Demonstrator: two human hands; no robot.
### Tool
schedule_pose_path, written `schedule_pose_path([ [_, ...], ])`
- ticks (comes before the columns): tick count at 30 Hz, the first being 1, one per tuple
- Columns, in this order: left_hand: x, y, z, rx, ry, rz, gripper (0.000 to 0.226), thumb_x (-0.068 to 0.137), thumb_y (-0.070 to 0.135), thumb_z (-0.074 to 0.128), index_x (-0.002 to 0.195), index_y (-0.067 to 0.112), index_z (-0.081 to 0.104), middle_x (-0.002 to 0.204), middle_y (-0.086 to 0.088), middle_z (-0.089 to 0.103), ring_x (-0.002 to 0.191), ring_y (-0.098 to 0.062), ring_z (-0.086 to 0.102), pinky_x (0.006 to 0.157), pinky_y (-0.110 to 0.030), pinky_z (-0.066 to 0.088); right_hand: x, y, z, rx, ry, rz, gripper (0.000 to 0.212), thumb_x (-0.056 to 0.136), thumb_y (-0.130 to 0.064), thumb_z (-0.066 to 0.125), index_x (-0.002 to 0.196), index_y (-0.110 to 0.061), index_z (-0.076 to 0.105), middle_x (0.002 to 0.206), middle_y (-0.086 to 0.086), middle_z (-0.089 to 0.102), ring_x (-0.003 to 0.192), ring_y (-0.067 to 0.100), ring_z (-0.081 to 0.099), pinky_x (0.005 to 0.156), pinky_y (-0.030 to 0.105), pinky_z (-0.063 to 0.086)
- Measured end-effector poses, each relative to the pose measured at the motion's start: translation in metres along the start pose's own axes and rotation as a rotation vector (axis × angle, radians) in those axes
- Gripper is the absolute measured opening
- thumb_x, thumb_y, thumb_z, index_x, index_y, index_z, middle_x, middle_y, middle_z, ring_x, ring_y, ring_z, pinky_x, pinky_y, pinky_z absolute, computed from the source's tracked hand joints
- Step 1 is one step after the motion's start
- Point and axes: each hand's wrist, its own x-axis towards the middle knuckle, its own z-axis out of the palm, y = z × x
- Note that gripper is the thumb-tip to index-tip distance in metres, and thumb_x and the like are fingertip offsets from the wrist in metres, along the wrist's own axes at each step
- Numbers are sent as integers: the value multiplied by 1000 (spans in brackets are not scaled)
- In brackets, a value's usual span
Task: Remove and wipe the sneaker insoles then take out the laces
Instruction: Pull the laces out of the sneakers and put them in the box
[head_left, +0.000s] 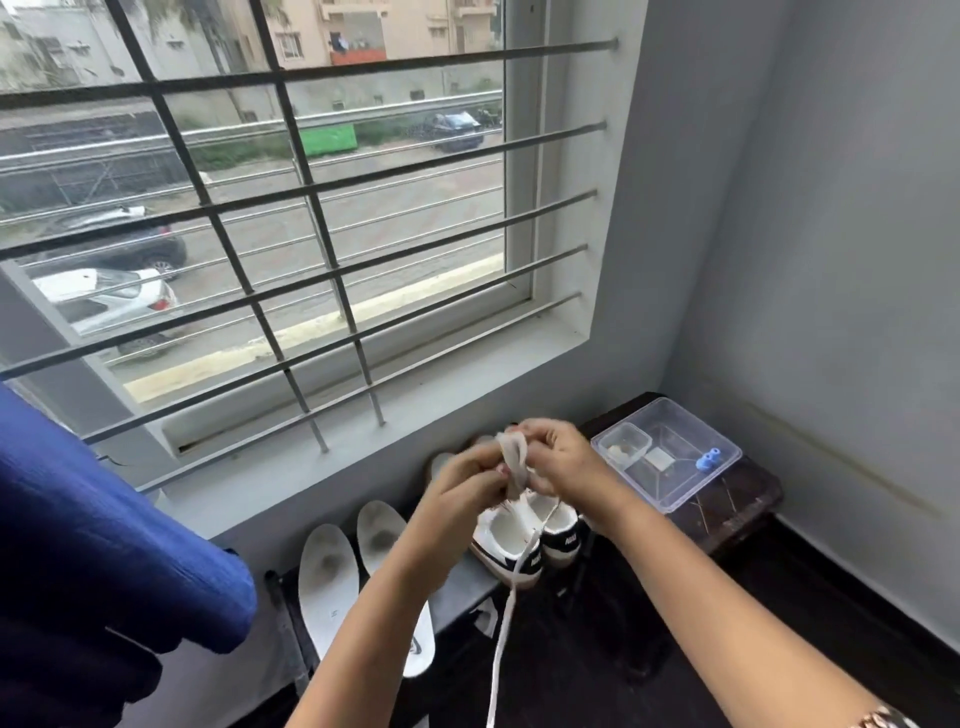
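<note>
Over the sneakers, left hand and right hand pinch a lace.
Lace step now, insoles out; dangling tail probably needs gathering next.

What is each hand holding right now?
Left hand: closed, pinching the shoelace.
Right hand: closed, gripping the same shoelace.

Grey shelf — insoles, sneakers on it, seemingly.

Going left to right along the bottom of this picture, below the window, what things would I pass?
From the left: blue cloth → first insole → second insole → pair of sneakers → clear plastic box.
</note>
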Motion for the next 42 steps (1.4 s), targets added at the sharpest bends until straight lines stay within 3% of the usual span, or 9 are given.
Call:
schedule_pose_path([
  [3,5,0,-14,-84,174,69,26,83,10,48,103,4,63,85,-7,72,84,-11,66,76,-23,51,-22,6,15,-141,-197,25,30,92,-33,55,75,-9,63,63,8,52,62,4,45,63,24,34],
  [9,7,-32,-43,825,383,31,15,91,12,47,79,14,56,80,10,69,80,-12,62,68,-15,40,-33,-28,3,-349,-263,-138,24,93,-25,54,72,-19,63,62,-2,51,61,6,44,61,28,35],
  [13,-3,-23,-19,243,-25,-142,32,77,16,49,100,4,67,88,-6,73,93,-21,65,88,-31,47,-10,-47,-19,-311,-41,-206,20,91,-23,60,71,-18,65,54,-8,57,54,0,47,55,23,39],
  [18,1,10,-12,-385,-10,-52,33,78,5,47,105,3,67,79,-12,72,77,-19,70,74,-23,55,-3,-16,-2,12,4,-99,31,80,-42,63,72,-12,66,64,-5,57,66,11,48,67,34,38],
  [24,11,3,-37,240,481,79,31,96,0,37,82,17,59,86,0,71,83,-3,68,76,-27,51,-32,-13,19,-315,-210,-119,26,93,-32,56,69,-25,62,65,-4,56,60,3,47,63,24,37],
  [27,11,-17,-56,652,384,4,20,86,13,45,70,20,54,72,10,68,86,-6,67,82,-33,50,-31,-41,8,-415,-255,-206,23,91,-28,58,69,-28,62,64,0,58,59,9,47,59,28,39],
  [34,3,15,-9,-101,-93,-66,28,82,8,48,96,9,72,86,-9,72,85,-16,68,79,-24,53,2,-52,-17,-202,51,-203,16,90,-22,62,77,-14,68,66,-7,65,63,-2,55,63,21,45],
  [38,17,29,-13,-428,132,42,24,87,2,49,99,8,69,89,-9,72,87,-17,68,76,-22,56,-7,-26,4,-144,29,-110,24,89,-32,60,73,-16,66,70,10,64,68,7,51,64,36,43],
  [42,22,12,-27,195,585,146,39,95,-4,39,82,25,62,91,1,70,99,-14,65,83,-21,46,-26,-35,16,-415,-167,-159,25,92,-32,56,69,-24,61,69,13,61,63,23,52,62,35,41],
])
